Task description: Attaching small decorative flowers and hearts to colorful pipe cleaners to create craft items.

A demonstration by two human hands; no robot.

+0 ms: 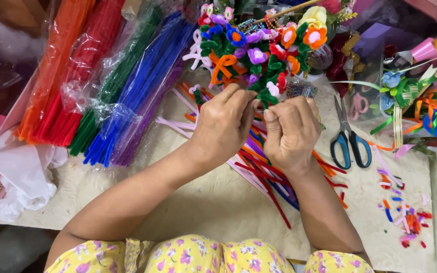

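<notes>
Scissors and perhaps scraps rightward

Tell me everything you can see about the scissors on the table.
The scissors lie flat on the pale work surface, to the right of the right hand and not touched by either hand. The two loop handles are blue with black trim and point toward the person; the metal-looking blades are closed and point away, toward the flower bouquet. A thin green ribbon strip runs just past the blade tips. Loose pipe cleaners lie to the left.

Blue-handled scissors, bagged pipe-cleaner bundles, colourful snippets on the tabletop.
</notes>
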